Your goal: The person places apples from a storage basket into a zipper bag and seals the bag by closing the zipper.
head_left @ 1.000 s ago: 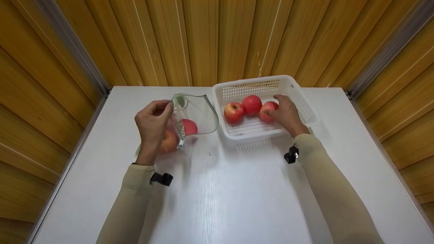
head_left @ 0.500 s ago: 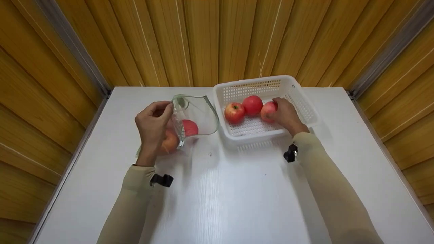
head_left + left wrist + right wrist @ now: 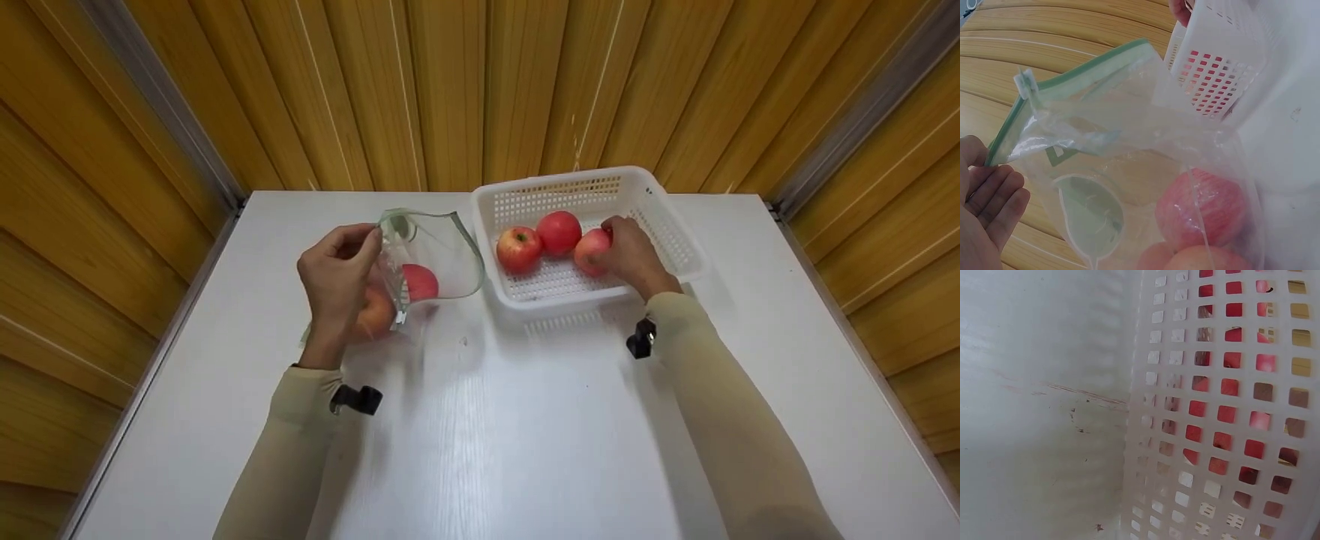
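My left hand (image 3: pixel 341 274) pinches the green-edged rim of a clear zip bag (image 3: pixel 1129 129) between thumb and fingers. The bag's mouth gapes to the right, and a white slider (image 3: pixel 1026 84) sits on its green zip. Inside the bag are a red apple (image 3: pixel 420 283) and paler apples (image 3: pixel 373 315) partly behind the hand. Reaching into a white perforated basket (image 3: pixel 559 304), my right hand (image 3: pixel 636 255) grips the rightmost apple (image 3: pixel 592 253). Two other apples lie to its left, a yellow-red apple (image 3: pixel 519 250) and a red apple (image 3: pixel 559 232). The basket wall hides most of the right hand in the right wrist view.
Bag and basket stand side by side on a white table (image 3: pixel 480 420), the bag's edge close to the basket's left side. Wood-look panels (image 3: pixel 450 90) enclose the table at the back and both sides. Each sleeve carries a small black camera (image 3: pixel 356 399).
The fingers of my right hand have closed around the rightmost apple, which has shifted very slightly. My left hand and the bag have stayed in place.
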### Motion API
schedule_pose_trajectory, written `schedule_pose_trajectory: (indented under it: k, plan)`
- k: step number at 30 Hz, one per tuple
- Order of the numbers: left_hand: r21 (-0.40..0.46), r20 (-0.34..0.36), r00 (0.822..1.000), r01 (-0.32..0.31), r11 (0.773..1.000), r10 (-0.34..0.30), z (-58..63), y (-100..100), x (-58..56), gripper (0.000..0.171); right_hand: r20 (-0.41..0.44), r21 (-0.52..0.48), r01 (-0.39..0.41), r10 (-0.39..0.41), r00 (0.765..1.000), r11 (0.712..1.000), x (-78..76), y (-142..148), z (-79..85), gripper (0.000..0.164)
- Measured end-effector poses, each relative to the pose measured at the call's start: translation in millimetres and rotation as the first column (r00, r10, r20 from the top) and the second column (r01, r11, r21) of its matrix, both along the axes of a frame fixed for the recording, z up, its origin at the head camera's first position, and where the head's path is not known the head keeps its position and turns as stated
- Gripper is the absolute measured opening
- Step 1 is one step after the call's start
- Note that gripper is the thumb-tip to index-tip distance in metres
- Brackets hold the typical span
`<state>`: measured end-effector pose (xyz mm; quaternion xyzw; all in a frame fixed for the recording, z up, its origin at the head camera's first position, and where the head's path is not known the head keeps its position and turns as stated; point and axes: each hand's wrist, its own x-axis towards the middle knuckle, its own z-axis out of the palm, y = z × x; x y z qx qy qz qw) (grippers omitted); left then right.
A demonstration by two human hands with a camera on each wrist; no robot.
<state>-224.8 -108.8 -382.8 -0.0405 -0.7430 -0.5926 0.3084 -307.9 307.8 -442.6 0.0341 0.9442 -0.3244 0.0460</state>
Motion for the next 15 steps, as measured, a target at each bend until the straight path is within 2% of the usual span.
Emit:
schedule_pose_trajectory:
  k: [6, 15]
  plan:
    - [-0.005, 0.008, 1.000, -0.012, 1.000, 0.012, -13.0, -4, -9.7, 0.011, 0.043, -0.037, -0.003, 0.005, 0.999, 0.999, 0.7, 0, -0.6, 0.070]
    - [-0.012, -0.022, 1.000, 0.001, 1.000, -0.001, -15.3, -7, -12.2, 0.011, -0.015, 0.022, -0.035, 0.036, 0.999, 0.999, 0.7, 1, -2.6, 0.073]
